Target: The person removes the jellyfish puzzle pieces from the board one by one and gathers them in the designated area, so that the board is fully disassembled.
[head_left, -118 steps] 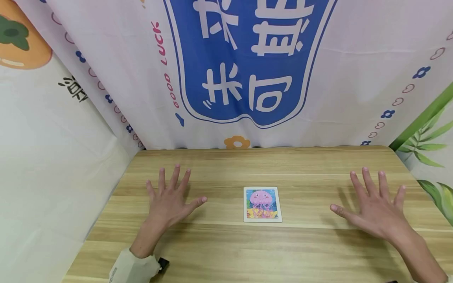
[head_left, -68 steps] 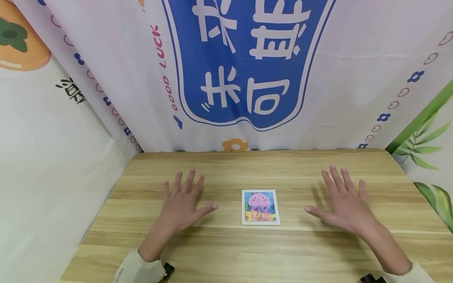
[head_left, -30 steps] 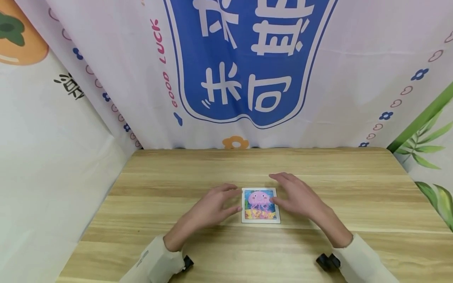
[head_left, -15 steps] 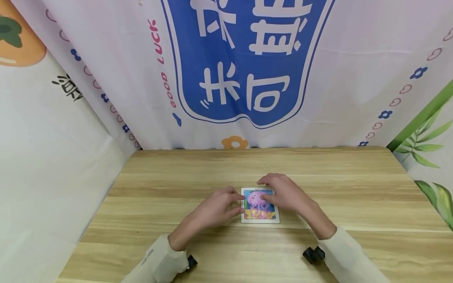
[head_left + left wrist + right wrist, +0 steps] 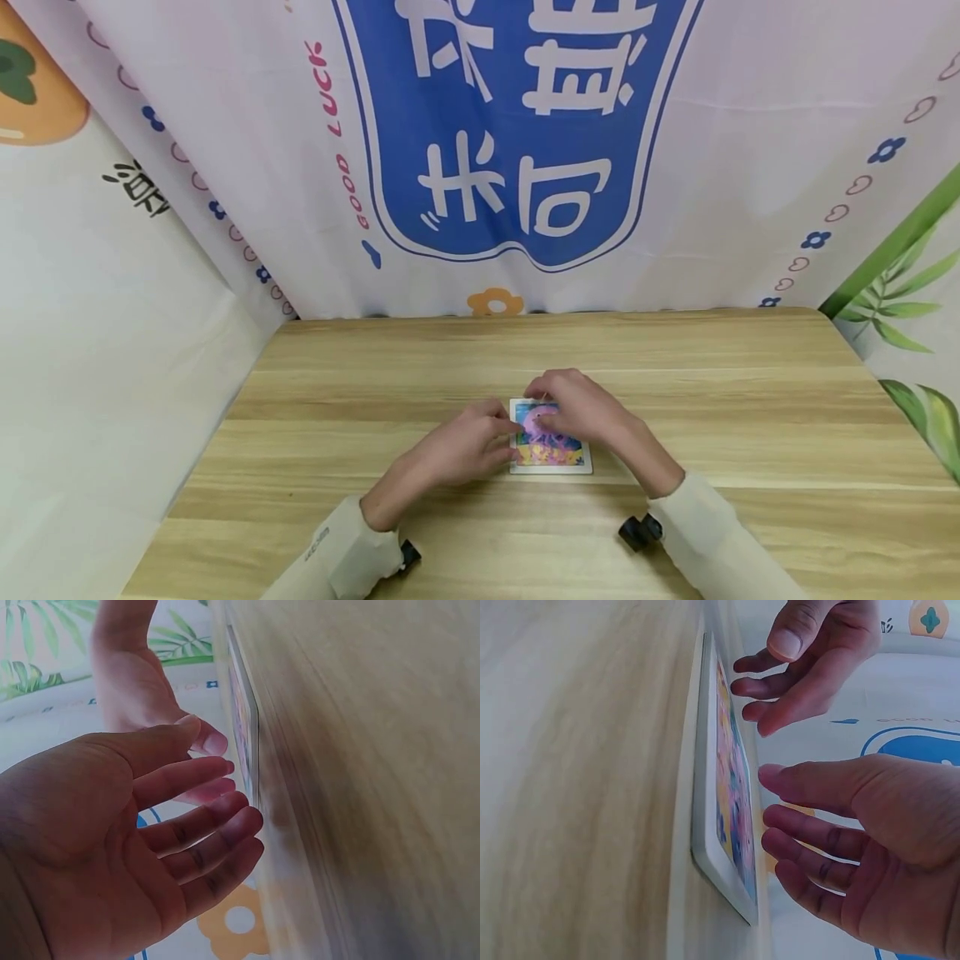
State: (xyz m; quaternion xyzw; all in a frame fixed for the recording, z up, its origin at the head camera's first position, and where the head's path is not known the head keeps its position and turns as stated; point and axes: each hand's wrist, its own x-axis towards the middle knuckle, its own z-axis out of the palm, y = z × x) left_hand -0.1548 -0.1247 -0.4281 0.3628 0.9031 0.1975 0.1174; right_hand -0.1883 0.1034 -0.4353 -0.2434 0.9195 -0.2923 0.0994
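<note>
A small white-framed board [image 5: 551,457] with a pink jellyfish picture lies flat on the wooden table. Beside its left edge is my left hand [image 5: 468,442], fingers loosely bent and nothing held; in the left wrist view its fingertips [image 5: 244,821] come close to the edge, contact unclear. My right hand [image 5: 588,410] hovers over the board's upper right part and covers that corner from the head camera. In the right wrist view the right thumb and fingers [image 5: 802,825] are loosely curved, just off the picture surface [image 5: 735,772], gripping nothing.
The wooden table [image 5: 360,358] reaches back to a printed cloth [image 5: 697,208] with a blue panel. White cloth hangs at the left. Black cameras [image 5: 637,532] sit at both wrists, by the light sleeves [image 5: 337,542].
Both hands came inward from their wide spread positions on either side to the board. Over the last second the right hand moved further left across the picture. The board stayed in place.
</note>
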